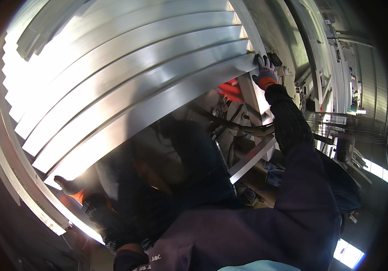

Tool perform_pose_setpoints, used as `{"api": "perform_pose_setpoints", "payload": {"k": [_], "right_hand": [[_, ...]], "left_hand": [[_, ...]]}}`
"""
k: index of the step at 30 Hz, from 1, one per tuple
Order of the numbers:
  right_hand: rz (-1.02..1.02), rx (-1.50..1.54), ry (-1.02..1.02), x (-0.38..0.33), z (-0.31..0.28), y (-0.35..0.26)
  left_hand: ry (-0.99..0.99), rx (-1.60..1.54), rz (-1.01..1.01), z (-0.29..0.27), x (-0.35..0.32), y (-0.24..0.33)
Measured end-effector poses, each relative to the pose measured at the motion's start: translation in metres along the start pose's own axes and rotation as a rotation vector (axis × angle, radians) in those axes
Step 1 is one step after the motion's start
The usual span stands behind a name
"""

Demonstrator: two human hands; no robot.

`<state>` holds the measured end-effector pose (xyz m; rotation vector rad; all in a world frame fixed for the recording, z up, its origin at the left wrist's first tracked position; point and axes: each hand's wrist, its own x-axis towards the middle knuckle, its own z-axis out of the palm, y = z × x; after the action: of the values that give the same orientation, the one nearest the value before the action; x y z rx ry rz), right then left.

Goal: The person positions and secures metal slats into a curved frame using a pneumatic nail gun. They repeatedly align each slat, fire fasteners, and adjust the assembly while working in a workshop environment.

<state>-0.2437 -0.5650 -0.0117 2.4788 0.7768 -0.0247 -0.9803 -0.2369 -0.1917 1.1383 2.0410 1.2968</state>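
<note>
Long, shiny metal profiles [167,63] lie side by side in a stepped row. The nearest metal profile [180,97] runs between my two hands. My left hand [69,187], in a dark glove with an orange cuff, is at its left end; the fingers look bunched around the lower corner, partly lost in shadow and glare. At the other end, my right hand [265,72] wears a grey-blue glove with an orange-red cuff. Its fingers are spread and rest against the profile's end, beside an upright metal frame bar [253,29].
A curved-looking pale rail [24,167] borders the left side. Under the profiles are a red object [231,90], a dark hose [230,125] and a metal crossbar [253,158]. A wire rack [345,126] stands at the right. Another metal piece [45,29] hangs at the upper left.
</note>
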Motion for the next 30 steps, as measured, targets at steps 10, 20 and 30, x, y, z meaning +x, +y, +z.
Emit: {"api": "perform_pose_setpoints", "payload": {"k": [10, 20, 30], "right_hand": [[-0.177, 0.313, -0.112, 0.051, 0.027, 0.018], [-0.205, 0.166, -0.043, 0.051, 0.04, 0.024], [-0.225, 0.231, 0.178, 0.008, 0.033, 0.023]], "left_hand": [[-0.043, -0.013, 0.302, -0.018, 0.031, -0.061], [-0.067, -0.012, 0.419, -0.023, 0.04, -0.073], [-0.126, -0.018, 0.517, -0.021, 0.049, -0.085]]}}
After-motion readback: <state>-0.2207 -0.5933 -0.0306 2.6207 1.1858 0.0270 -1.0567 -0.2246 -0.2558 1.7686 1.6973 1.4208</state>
